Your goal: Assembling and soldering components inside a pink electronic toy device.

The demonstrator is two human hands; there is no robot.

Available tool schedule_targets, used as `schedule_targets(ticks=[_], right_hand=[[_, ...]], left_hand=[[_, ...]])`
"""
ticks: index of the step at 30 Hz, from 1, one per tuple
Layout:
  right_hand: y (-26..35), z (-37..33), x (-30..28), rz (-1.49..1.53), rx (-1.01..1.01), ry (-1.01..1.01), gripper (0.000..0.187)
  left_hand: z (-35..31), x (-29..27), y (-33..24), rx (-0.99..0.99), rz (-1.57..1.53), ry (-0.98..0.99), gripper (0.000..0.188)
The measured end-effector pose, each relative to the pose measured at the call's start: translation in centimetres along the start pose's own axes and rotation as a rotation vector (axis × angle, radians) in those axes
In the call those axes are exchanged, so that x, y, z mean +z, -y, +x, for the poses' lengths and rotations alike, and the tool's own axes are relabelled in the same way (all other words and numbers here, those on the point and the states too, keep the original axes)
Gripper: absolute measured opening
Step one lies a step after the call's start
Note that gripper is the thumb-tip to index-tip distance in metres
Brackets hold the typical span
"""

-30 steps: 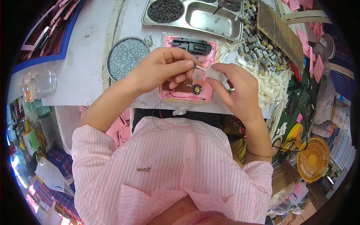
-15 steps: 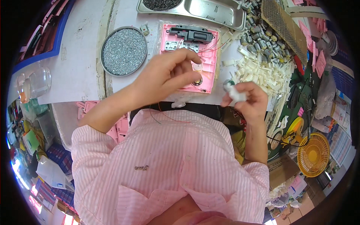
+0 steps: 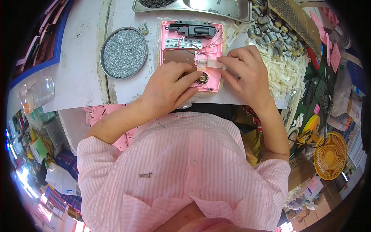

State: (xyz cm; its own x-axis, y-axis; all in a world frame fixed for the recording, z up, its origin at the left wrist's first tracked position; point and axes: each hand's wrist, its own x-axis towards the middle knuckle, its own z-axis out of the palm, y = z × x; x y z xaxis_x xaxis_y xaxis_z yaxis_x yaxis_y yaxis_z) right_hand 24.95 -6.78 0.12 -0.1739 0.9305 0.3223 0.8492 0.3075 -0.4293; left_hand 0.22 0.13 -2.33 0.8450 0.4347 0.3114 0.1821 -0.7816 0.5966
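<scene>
A pink plastic casing [image 3: 216, 82] lies on the table in front of me, with a black module [image 3: 193, 30] and a silver metal plate [image 3: 183, 43] in its far part. My right hand [image 3: 247, 69] pinches a small white plastic piece [image 3: 215, 63] over the casing's right side, beside a coiled spring [image 3: 202, 62]. From the left, my left hand [image 3: 170, 83] reaches over the near half with bent fingers drawn together. Its fingertips are at a round speaker-like part [image 3: 202, 78]; what they grip is hidden. Thin red and green wires [image 3: 160, 123] trail below that hand.
A round dish of small silver screws [image 3: 124, 52] stands left of the casing. Behind is a metal tray [image 3: 220, 11] with dark screws at its left. Small motors [image 3: 270, 34] and white plastic parts [image 3: 284, 77] are heaped at the right. A yellow basket [image 3: 329, 156] sits lower right.
My right hand has moved left and away from me, bringing the white piece onto the casing. My left hand has shifted slightly toward me, uncovering the spring and more of the speaker-like part.
</scene>
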Motion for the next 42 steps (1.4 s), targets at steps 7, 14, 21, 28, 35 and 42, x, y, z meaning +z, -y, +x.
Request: schedule_targets(ticks=[7, 14, 21, 28, 35, 42], right_hand=[[-1.1, 1.2, -0.1, 0.006, -0.200, 0.073, 0.026], [-1.5, 0.3, 2.5, 0.245, -0.077, -0.055, 0.024], [0.5, 1.1, 1.3, -0.063, -0.028, 0.120, 0.022], [-7.1, 1.4, -3.1, -0.542, 0.204, -0.085, 0.021], [-9.2, 2.5, -1.9, -0.754, 0.238, 0.055, 0.026], [-5.4, 1.4, -1.5, 0.438, 0.558, -0.156, 0.026]], left_hand=[[-0.4, 0.4, 0.3, -0.010, -0.053, -0.076, 0.051], [-0.7, 0.7, 0.3, -0.005, -0.151, -0.112, 0.066], [1.0, -0.8, 0.2, 0.064, 0.065, 0.177, 0.079], [1.3, -0.6, 0.2, 0.080, 0.081, 0.137, 0.080], [1.3, -0.3, 0.2, 0.068, 0.072, 0.129, 0.077], [3.1, -1.3, 0.1, -0.197, -0.304, 0.064, 0.054]])
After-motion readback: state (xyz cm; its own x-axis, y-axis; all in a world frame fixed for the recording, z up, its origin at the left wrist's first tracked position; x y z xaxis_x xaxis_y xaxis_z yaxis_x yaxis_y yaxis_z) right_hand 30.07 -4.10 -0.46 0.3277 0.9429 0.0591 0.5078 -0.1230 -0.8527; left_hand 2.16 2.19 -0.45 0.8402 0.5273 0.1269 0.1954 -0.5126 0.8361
